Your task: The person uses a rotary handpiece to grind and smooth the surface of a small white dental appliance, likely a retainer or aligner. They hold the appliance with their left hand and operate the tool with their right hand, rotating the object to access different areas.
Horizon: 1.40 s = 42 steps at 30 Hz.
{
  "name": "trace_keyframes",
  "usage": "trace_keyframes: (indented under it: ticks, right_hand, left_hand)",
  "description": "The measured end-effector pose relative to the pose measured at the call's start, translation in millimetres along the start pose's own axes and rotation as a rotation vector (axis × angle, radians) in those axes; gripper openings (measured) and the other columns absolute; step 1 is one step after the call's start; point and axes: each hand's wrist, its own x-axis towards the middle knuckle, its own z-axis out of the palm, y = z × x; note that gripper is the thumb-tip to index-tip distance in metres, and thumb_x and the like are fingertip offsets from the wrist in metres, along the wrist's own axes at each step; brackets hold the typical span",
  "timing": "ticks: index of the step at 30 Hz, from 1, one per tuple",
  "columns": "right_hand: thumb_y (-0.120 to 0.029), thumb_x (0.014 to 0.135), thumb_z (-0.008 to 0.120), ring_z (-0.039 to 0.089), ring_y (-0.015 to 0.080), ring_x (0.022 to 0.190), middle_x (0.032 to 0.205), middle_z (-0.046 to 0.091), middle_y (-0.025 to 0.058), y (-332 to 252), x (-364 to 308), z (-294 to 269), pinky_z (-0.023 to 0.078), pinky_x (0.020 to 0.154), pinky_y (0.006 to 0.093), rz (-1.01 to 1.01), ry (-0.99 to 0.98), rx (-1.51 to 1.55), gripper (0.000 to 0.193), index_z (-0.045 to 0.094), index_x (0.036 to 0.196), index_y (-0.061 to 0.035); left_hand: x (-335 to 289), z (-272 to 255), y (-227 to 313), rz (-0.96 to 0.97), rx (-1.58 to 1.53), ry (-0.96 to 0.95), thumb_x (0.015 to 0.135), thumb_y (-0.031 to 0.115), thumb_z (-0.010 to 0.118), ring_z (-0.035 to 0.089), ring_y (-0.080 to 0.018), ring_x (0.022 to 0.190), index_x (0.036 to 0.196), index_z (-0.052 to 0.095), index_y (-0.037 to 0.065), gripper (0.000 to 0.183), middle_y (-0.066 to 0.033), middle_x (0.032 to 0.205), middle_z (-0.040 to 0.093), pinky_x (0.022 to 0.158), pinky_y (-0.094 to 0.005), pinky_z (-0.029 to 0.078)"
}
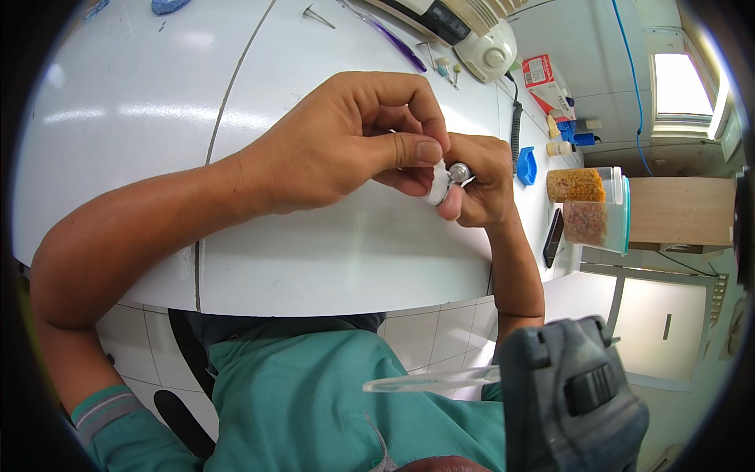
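My left hand (330, 149) has its thumb and fingertips closed on a small white curved piece (438, 186), held just above the white table. Against its other side is my right hand (489, 177), fingers curled round a slim tool with a round silver metal end (459, 172). The tool's end sits right beside the white piece; whether they touch, I cannot tell. Most of the tool is hidden by my right fingers, and part of the white piece is behind my left thumb.
Across the white table (338, 267) lie a purple-handled tool (393, 41), a metal bit (318, 16) and a blue lump (169, 6). A white device with a knob (487, 51) stands far right, near a coiled cord (517, 130), a blue tray (527, 165), a phone (554, 237) and food containers (586, 224).
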Motion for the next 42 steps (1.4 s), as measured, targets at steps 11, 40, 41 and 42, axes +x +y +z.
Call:
trace_keyframes:
  ticks: [11,40,41,42]
  right_hand:
    - [-0.082,0.074,0.077,0.046,0.0208,0.051,0.059,0.046,0.0026,-3.6,0.6,0.3,0.034,0.049,0.0339,0.044,0.013,0.015,0.077,0.056,0.073,-0.0082]
    - [-0.082,0.075,0.075,0.046,0.0213,0.051,0.059,0.045,0.0025,-2.8,0.7,1.3,0.034,0.049,0.0346,0.025,0.013,-0.021,0.076,0.056,0.073,-0.0086]
    - [-0.082,0.075,0.075,0.046,0.0213,0.051,0.059,0.045,0.0024,-2.6,0.7,1.2,0.034,0.049,0.0346,0.024,0.011,-0.022,0.076,0.056,0.073,-0.0086]
    - [-0.082,0.075,0.075,0.046,0.0213,0.051,0.059,0.045,0.0024,-2.4,0.5,1.2,0.034,0.049,0.0346,0.023,0.01,-0.022,0.076,0.056,0.073,-0.0086]
  left_hand:
    - [-0.2,-0.4,0.5,0.008,-0.001,-0.003,0.104,0.012,0.07,0.072,-0.0099,0.092,0.108,0.065,0.004,0.01,-0.0026,0.097,0.069,0.085,-0.0298,0.068]
    - [-0.7,-0.4,-0.2,0.01,0.005,-0.01,0.103,0.015,0.071,0.071,-0.0092,0.092,0.106,0.065,0.004,0.012,-0.0014,0.097,0.068,0.085,-0.0292,0.067]
    - [-0.7,-0.3,0.1,0.011,0.008,-0.01,0.103,0.015,0.071,0.071,-0.0092,0.092,0.106,0.065,0.004,0.012,-0.0014,0.097,0.068,0.084,-0.0292,0.067]
    - [-0.8,-0.3,0.1,0.013,0.013,-0.009,0.103,0.015,0.071,0.071,-0.0091,0.092,0.106,0.065,0.004,0.013,-0.0014,0.097,0.068,0.084,-0.0291,0.067]
